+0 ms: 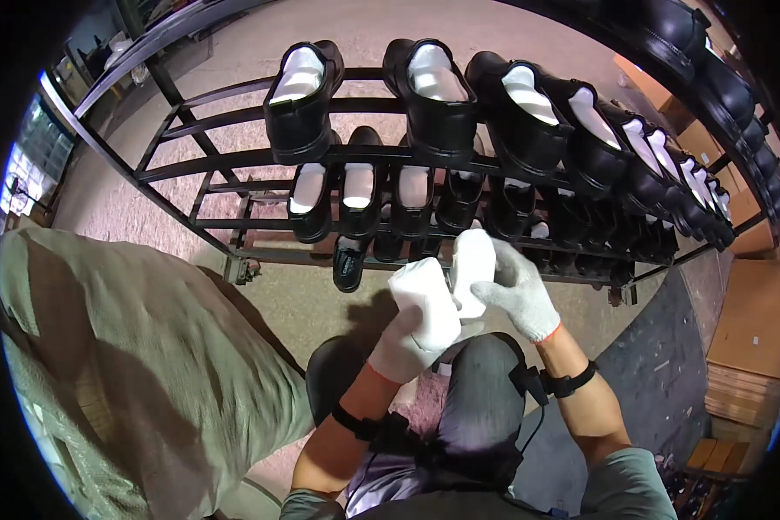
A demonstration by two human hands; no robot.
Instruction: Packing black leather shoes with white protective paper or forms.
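Both my hands wear white knit gloves and are close together above my knees, in front of the shoe rack (204, 165). My left hand (400, 348) grips a thick white shoe insert (427, 303) from below. A second white shoe insert (473, 264), longer and rounded at the top, stands upright in my right hand (522, 293), with the thumb across its face. The two inserts are side by side; whether they touch low down I cannot tell. On the rack's upper tier, black shoes (442, 117) have similar white pieces inside. One lower shoe (349, 264) shows a dark insole without a white piece.
A large pale green woven sack (147, 373) bulges at the left, next to my knee. More black shoes (667, 35) line a higher shelf at the upper right. Cardboard boxes (754, 303) are stacked at the far right, beyond a dark floor mat (646, 373).
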